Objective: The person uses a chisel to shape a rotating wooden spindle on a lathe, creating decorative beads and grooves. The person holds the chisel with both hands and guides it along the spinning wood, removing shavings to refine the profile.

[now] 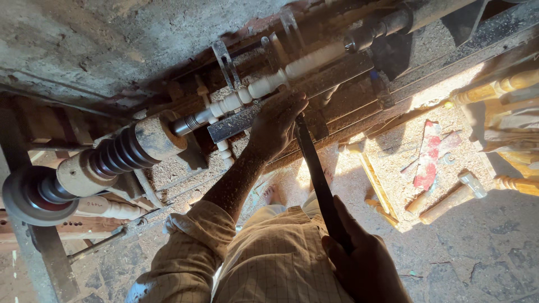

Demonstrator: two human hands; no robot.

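The left hand (275, 126) lies on the metal rest (233, 123) of a lathe (112, 160), its fingers (289, 101) curled together over the front end of a long dark chisel (317, 179). The tip is hidden under those fingers, right beside the pale turned spindle (264, 84) mounted between the lathe's centres. The chisel runs back and down to the right hand (365, 264), whose fingers are clamped around its rear end near the person's lap. Sawdust covers the forearm and the floor. To the right a hammer (455, 196) lies on the ground beside a shallow tray (393, 163) of shavings, near some yellow turned legs (505, 84).
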